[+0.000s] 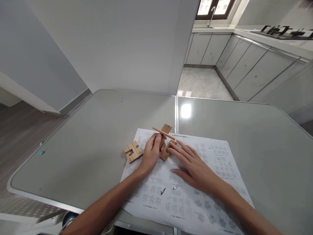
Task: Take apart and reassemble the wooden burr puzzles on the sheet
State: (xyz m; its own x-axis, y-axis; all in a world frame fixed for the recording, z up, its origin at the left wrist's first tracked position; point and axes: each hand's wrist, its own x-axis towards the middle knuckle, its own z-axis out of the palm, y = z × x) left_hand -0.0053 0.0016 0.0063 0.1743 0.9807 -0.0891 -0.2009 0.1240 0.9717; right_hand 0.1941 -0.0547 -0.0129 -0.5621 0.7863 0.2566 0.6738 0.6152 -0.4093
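Observation:
My left hand (150, 153) is closed around wooden puzzle pieces, its thumb and fingers pinching them above the paper. A thin wooden stick (163, 133) lies slantwise across the top of the held pieces. One flat wooden piece (167, 128) juts out beyond the fingertips, and another wooden piece (165, 156) shows just below, between the hands. How these join is partly hidden by my fingers. My right hand (190, 163) has its fingers stretched out, their tips at the stick's right end and near the lower piece. A notched wooden block assembly (132, 152) rests left of my left hand.
A large printed sheet (200, 202) with small assembly drawings lies under both hands on the grey table (80, 143). A metal seam runs down the table's middle. Near the left edge sits a small teal bit (41, 152). A white wall stands behind the table.

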